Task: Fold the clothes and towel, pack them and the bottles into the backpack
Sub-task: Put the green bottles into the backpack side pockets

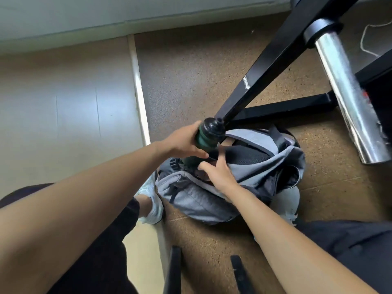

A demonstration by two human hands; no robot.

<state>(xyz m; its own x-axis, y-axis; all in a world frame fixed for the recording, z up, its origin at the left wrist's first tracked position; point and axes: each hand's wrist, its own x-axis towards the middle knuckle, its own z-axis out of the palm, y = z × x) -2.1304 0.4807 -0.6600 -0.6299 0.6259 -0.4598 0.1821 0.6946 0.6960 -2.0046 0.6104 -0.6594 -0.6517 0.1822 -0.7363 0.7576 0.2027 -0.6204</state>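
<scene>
A grey backpack [197, 196] lies on the brown floor between my feet, its top open and showing a dark inside. My left hand [182, 143] is wrapped around a dark green bottle [204, 141] with a black cap, held upright, its base down in the backpack's opening. My right hand [218, 172] grips the grey fabric at the opening's edge just right of the bottle. No clothes or towel are visible; what lies inside the bag is hidden.
Black table legs [265, 66] and a chrome tube [347, 98] stand close behind the backpack. My white shoe [151, 200] touches the bag's left side. Two black chair legs [174, 270] stick out near the bottom edge. A white cable [364, 39] lies far right.
</scene>
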